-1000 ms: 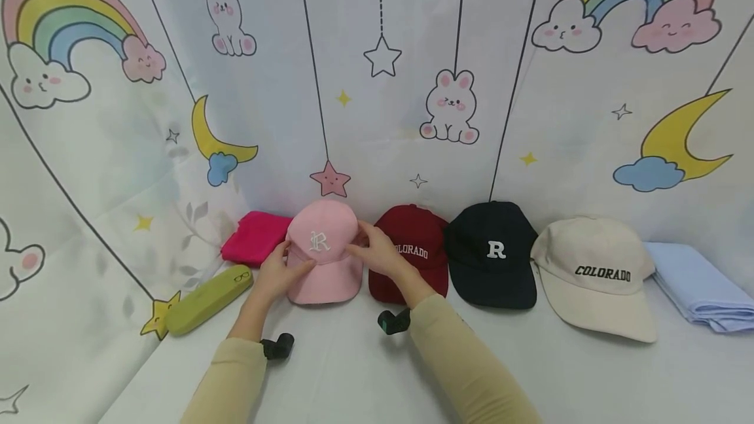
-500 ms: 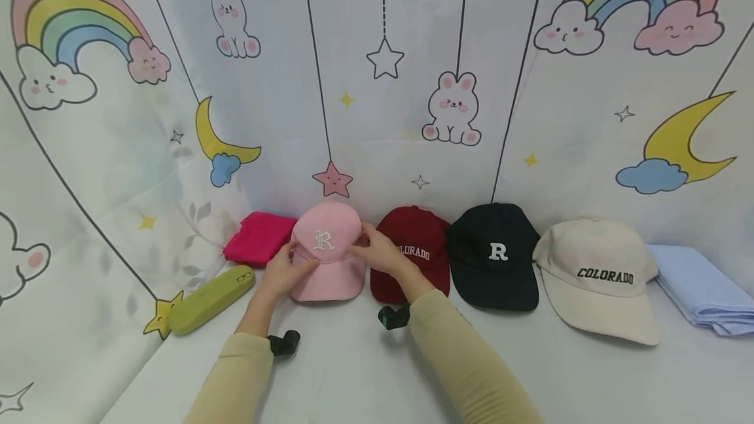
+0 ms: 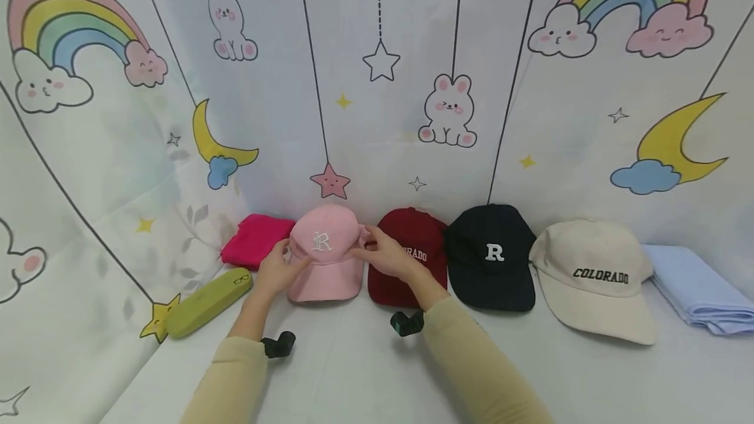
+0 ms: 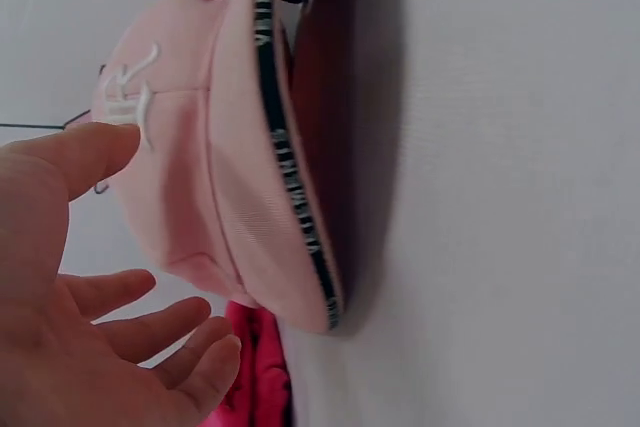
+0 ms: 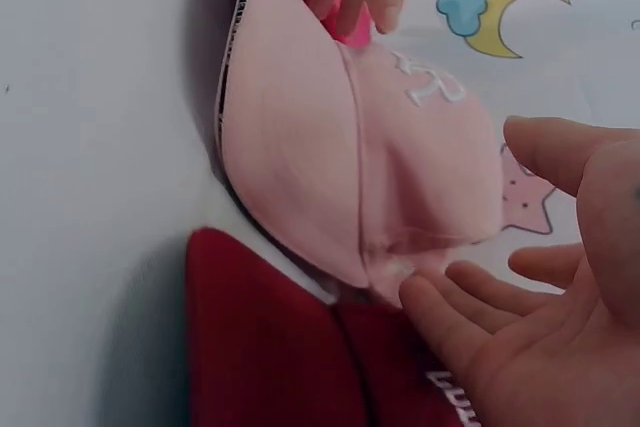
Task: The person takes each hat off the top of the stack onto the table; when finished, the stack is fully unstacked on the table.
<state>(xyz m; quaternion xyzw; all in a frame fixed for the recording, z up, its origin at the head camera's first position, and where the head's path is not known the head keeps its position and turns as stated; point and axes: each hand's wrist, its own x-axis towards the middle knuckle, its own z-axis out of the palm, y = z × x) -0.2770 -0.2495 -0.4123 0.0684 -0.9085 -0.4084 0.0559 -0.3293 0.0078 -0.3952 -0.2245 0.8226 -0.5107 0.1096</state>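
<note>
A pink baseball cap (image 3: pixel 326 280) with a white embroidered letter sits upright, brim toward me, between both hands. At its left side is my left hand (image 3: pixel 278 272), thumb before the crown and fingers loosely spread; the left wrist view shows them beside the cap, not curled round it. My right hand (image 3: pixel 391 255) is at the other side with its fingers extended; in the right wrist view the fingertips (image 5: pixel 415 292) reach the lower edge of the crown. A dark red cap (image 3: pixel 406 290) lettered in white stands partly hidden behind the right hand.
Right of these caps stand a black cap (image 3: pixel 491 280) with a white R and a beige cap (image 3: pixel 595 293), then folded light blue cloth (image 3: pixel 698 290). At left lie a bright pink folded cloth (image 3: pixel 253 244) and a green glasses case (image 3: pixel 206 303). A patterned curtain (image 3: pixel 377 123) hangs behind.
My right hand and forearm have shifted slightly to the right, and its fingers sit a little farther out from the pink cap. The left hand stays beside the cap.
</note>
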